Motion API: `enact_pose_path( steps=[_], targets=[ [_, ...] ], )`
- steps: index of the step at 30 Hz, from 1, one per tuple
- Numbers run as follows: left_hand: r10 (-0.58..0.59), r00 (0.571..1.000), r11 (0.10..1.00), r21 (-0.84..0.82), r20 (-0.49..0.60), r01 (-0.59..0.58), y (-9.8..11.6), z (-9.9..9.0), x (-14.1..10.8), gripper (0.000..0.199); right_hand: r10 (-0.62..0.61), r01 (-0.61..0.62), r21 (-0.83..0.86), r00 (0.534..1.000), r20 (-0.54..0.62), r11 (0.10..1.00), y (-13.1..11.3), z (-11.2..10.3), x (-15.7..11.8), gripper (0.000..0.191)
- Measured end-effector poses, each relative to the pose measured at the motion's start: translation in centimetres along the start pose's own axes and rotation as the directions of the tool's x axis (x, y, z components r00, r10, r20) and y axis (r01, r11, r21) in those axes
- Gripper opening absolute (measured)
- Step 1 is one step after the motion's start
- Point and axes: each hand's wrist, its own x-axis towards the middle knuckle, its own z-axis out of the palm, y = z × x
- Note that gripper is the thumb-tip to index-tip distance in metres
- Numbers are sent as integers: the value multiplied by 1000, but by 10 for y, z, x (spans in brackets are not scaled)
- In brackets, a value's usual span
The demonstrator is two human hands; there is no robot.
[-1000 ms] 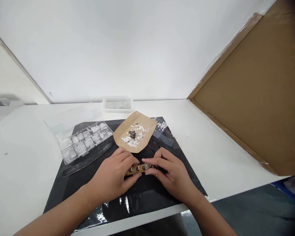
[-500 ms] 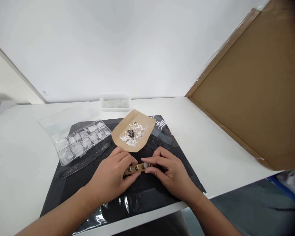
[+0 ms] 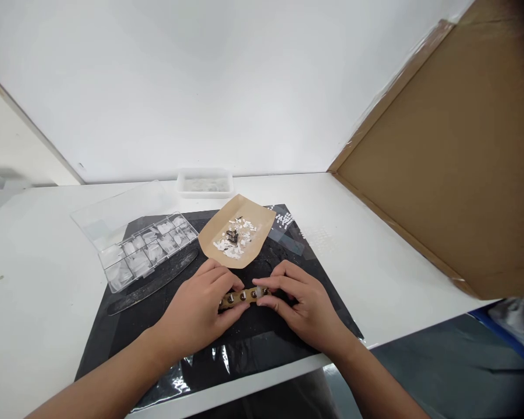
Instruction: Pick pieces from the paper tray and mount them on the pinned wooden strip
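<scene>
Over the black mat [image 3: 262, 343], my left hand [image 3: 198, 308] is closed on the left end of a narrow tan strip [image 3: 237, 298] set with a row of dark round studs. At the strip's right end my right hand [image 3: 303, 302] pinches a small translucent piece, which looks like a false nail tip [image 3: 259, 293], between thumb and fingers. It touches or sits right over a stud; I cannot tell which. Fingers hide both ends of the strip. Left of my left hand lies a long black nail file [image 3: 155, 286], dusted with white.
An open clear compartment box [image 3: 148, 249] holds translucent nail tips. A tan paper tray [image 3: 257, 212] carries white scraps and dark bits. Behind stands a white plastic tub [image 3: 205, 194]. White bits on clear sheets [image 3: 286, 233] lie right. A cardboard panel [image 3: 441, 157] leans on the right.
Hardly anything differs. The view has shifted very slightly, and both hands keep their hold at the strip, with the right fingers moved a touch at the translucent nail tip.
</scene>
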Motion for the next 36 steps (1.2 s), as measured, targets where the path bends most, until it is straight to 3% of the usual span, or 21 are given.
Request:
enact_pose_path(
  steps=[19,36],
  targets=[
    [-6,1000,1000,15,4,6,1,-1,1,10,-106,106,-181,994,11,978,2,2,1,24],
    [1,1000,1000,27,-14,-1,3,-1,0,10,-95,109,-286,994,63,952,1,0,-1,28]
  ],
)
